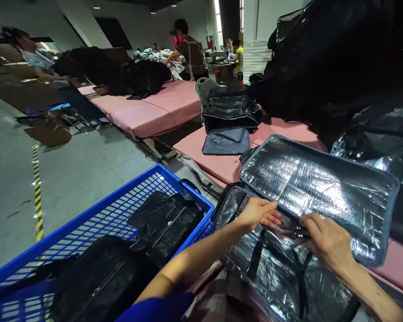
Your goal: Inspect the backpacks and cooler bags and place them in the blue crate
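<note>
Pink table (196,154) behind — left hand (260,213) spread, right hand (329,239) pinches silver-lined bag (312,188).

Shot from head height, forward and down over left hand (258,215) and right hand (331,241), close by the near edge of the pink worktop (192,147).

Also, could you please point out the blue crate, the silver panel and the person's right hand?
Blue crate (87,215), head view: on its long left rim.
Silver panel (319,190), head view: middle of its shiny face.
Right hand (329,240), head view: back of the hand.
</note>
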`<state>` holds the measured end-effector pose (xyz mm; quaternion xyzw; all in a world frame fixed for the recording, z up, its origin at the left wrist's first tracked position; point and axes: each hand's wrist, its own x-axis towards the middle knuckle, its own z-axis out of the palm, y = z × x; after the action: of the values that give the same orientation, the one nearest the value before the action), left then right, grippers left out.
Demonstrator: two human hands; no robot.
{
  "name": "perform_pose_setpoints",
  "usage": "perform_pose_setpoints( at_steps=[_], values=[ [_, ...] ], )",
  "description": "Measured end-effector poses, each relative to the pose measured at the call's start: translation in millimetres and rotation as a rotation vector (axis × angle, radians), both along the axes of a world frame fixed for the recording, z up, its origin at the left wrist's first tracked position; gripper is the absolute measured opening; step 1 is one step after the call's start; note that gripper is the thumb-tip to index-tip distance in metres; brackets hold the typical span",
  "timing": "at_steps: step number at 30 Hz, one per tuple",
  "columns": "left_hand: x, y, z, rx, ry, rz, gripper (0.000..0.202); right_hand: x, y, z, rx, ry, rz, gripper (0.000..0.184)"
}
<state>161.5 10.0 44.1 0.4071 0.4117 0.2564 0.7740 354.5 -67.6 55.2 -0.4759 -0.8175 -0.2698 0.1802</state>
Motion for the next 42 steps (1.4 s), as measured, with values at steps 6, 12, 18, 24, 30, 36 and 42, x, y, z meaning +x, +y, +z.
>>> perform_pose_setpoints(
  at_steps=[6, 12, 18, 24, 30, 36, 42],
  values=[
    [3.0, 4.7, -11.2, -0.070, -0.047, 0.060, 0.045, -9.0, -15.7, -0.4, 0.039, -0.007, 0.070, 0.025],
    [12.9, 9.2, -33.1, 0.073, -0.085, 0.064, 0.052, 21.6, -11.0, 7.8, -0.217, 0.233, -0.146, 0.032],
    [15.9, 10.2, -34.5, 0.078, -0.082, 0.046, 0.050, 17.0, 9.3, 14.3, -0.142, 0.134, -0.073, 0.015],
    [16.3, 9.4, -34.7, 0.086, -0.096, 0.053, 0.051, 10.2, 14.9, 20.0, -0.085, 0.030, -0.063, 0.012],
    [15.3, 7.7, -32.7, 0.096, -0.091, 0.048, 0.052, 17.9, 13.7, 26.6, -0.114, 0.021, -0.017, 0.011],
    [14.9, 6.6, -31.9, 0.101, -0.092, 0.049, 0.053, 26.7, 11.7, 28.9, -0.171, 0.021, -0.015, 0.014],
    [13.5, 6.4, -32.8, 0.104, -0.093, 0.045, 0.051, 39.8, 14.9, 23.4, -0.329, 0.156, 0.094, 0.016]
  ],
)
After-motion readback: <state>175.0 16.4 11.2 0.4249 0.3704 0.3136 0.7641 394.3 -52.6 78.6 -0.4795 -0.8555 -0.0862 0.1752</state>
